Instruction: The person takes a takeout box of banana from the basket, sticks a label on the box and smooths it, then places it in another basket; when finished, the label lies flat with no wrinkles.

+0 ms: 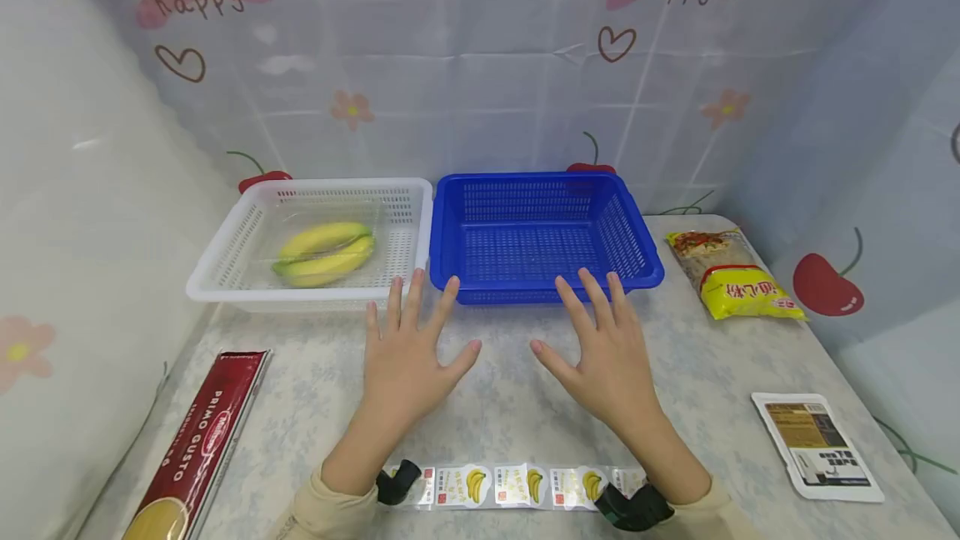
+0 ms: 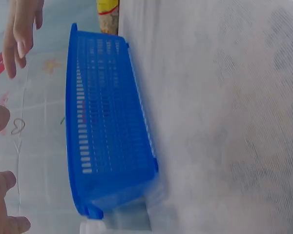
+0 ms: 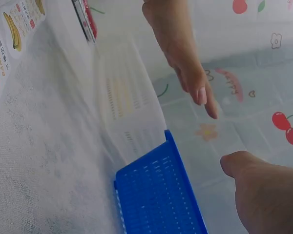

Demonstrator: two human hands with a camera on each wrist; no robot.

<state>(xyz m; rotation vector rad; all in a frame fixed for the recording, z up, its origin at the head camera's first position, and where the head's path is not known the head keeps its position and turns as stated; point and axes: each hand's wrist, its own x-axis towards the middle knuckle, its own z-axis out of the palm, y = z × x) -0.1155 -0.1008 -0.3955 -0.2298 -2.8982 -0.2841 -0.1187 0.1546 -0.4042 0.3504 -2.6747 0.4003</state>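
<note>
Both hands hover over the table with fingers spread and nothing held. In the head view the left hand (image 1: pixel 408 357) is in front of the gap between the two baskets, and the right hand (image 1: pixel 603 352) is before the blue basket (image 1: pixel 540 294). Bananas (image 1: pixel 326 255) in a clear bag lie inside the white basket (image 1: pixel 217 273) at the left. A strip of banana stickers (image 1: pixel 491 486) runs across the table beneath the wrists. The left wrist view shows the blue basket's side (image 2: pixel 107 107); the right wrist view has both baskets, with the white basket (image 3: pixel 129 102) farther off.
A long red pasta packet (image 1: pixel 202 440) lies at the left edge. On the right are a yellow-and-clear food bag (image 1: pixel 738 277) and a white flat pouch (image 1: pixel 817 447). A printed curtain (image 1: pixel 465 65) hangs behind the baskets and along both sides.
</note>
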